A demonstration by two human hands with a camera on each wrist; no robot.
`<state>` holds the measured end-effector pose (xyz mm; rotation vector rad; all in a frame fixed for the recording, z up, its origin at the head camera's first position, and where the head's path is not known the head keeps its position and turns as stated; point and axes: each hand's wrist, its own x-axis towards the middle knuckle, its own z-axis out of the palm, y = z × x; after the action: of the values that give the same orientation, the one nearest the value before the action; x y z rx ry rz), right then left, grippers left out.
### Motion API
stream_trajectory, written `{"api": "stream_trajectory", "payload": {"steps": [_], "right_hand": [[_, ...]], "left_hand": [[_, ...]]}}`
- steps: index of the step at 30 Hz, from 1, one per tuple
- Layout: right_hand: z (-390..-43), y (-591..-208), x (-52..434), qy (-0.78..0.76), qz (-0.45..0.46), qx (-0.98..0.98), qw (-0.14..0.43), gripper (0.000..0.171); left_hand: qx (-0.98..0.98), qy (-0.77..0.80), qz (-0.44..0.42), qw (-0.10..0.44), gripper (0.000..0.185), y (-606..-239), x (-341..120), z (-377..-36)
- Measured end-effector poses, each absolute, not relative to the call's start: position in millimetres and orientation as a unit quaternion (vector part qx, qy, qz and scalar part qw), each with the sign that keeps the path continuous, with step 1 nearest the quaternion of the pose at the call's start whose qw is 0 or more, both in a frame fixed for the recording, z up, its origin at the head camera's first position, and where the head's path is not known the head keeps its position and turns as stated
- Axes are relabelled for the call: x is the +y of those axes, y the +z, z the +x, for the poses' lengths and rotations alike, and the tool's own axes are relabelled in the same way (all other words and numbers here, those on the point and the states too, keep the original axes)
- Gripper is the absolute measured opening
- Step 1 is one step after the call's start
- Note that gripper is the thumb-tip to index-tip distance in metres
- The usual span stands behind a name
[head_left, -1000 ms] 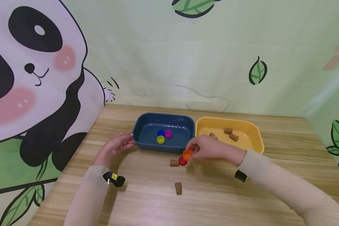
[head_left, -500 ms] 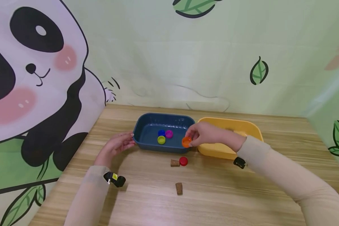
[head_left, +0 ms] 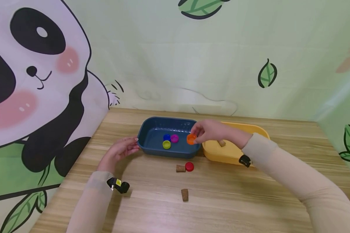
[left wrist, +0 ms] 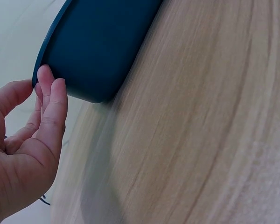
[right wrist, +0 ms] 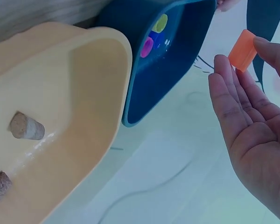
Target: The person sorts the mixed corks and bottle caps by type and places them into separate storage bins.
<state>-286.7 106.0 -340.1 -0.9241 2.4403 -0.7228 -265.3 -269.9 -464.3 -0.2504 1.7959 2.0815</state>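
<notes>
- Resting on the table (head_left: 151, 210) at far left: left hand (head_left: 119, 151), fingers nearly straight, tips touching the outer left end of the blue tray (head_left: 142, 135); nothing gripped.
- Seen from the left wrist: same fingers (left wrist: 51, 100) lightly against the tray's dark wall (left wrist: 102, 46), thumb off to the side.
- Lying inside the blue tray: blue cap (head_left: 166, 137), green cap (head_left: 166, 144), pink cap (head_left: 174, 138), bunched close together.
- Held above the tray's right end: orange cap (head_left: 191, 139), pinched at the fingertips of the right hand (head_left: 211, 132), well apart from the left hand and just right of the three caps.
- From the right wrist: orange cap (right wrist: 242, 44) between fingertips, palm otherwise open, other fingers only loosely bent.
- Lying on the table in front of the tray: cork (head_left: 180, 168) touching a red cap (head_left: 189, 166); second cork (head_left: 184, 194) nearer the person.
- Sitting just right of the blue tray: yellow tray (head_left: 221, 154) with corks (right wrist: 25, 127) inside, partly hidden by the right wrist.
</notes>
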Motion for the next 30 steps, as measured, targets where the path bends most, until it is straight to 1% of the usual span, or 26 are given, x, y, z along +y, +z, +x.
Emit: {"api": "stream_trajectory", "payload": {"steps": [8,12,15,17,20,22,30], "right_hand": [[-303,-336,102,-0.249,-0.344,0.879,0.216,0.027],[-312,-332,98,-0.237,-0.346,0.881,0.220,0.029],[-320,-328,95,-0.226,-0.352,0.882,0.216,0.030],[-324,-325,92,-0.220,-0.355,0.883,0.214,0.031],[-330,-321,87,-0.209,-0.350,0.888,0.215,0.033],[-335,-322,84,-0.203,-0.346,0.890,0.216,0.033],[-352,-329,70,-0.186,-0.324,0.902,0.217,0.034]], "left_hand": [[0.637,0.741,-0.083,0.194,0.023,-462,-270,-265],[0.635,0.744,-0.077,0.193,0.014,-463,-271,-264],[0.635,0.744,-0.076,0.192,0.013,-463,-270,-264],[0.637,0.743,-0.076,0.192,0.018,-462,-271,-263],[0.641,0.738,-0.078,0.193,0.033,-460,-270,-263],[0.643,0.737,-0.079,0.194,0.039,-460,-270,-263],[0.642,0.736,-0.086,0.195,0.042,-461,-270,-264]]}}
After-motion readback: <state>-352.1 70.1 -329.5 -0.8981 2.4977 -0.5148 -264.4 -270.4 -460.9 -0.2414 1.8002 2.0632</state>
